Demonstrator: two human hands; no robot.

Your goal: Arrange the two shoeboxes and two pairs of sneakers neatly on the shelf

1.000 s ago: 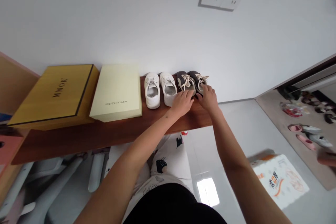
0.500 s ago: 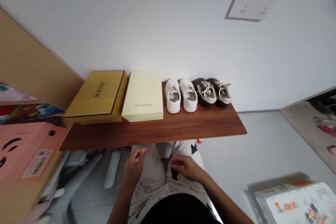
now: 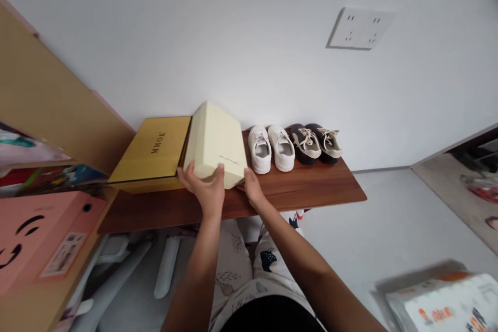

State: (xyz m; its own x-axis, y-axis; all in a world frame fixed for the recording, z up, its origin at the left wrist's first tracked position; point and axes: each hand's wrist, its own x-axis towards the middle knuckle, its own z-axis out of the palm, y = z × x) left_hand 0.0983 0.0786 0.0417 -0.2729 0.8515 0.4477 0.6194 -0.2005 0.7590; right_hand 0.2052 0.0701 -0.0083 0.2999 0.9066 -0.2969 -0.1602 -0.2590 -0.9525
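A cream shoebox (image 3: 220,140) with small lettering is tilted and turned on the brown wooden shelf (image 3: 307,189). My left hand (image 3: 206,187) grips its near left side, thumb on the lid and fingers spread along the edge. At the box's near right corner, my right hand (image 3: 252,187) holds on, with some fingers hidden beneath. Left of it lies a yellow MMOK shoebox (image 3: 155,145). To the right stand a white pair of sneakers (image 3: 271,149) and a dark pair of shoes with beige laces (image 3: 317,144).
Behind the shelf is a white wall with a socket panel (image 3: 361,28). A pink box (image 3: 50,238) sits at the left on a wooden unit. White packaging with orange print (image 3: 447,303) lies on the floor at lower right. Grey-white chair parts (image 3: 120,270) are under the shelf's left end.
Both hands have moved up from my lap to the cream shoebox and taken hold of it. The box, flat before, is now tilted and turned. The view has shifted slightly.
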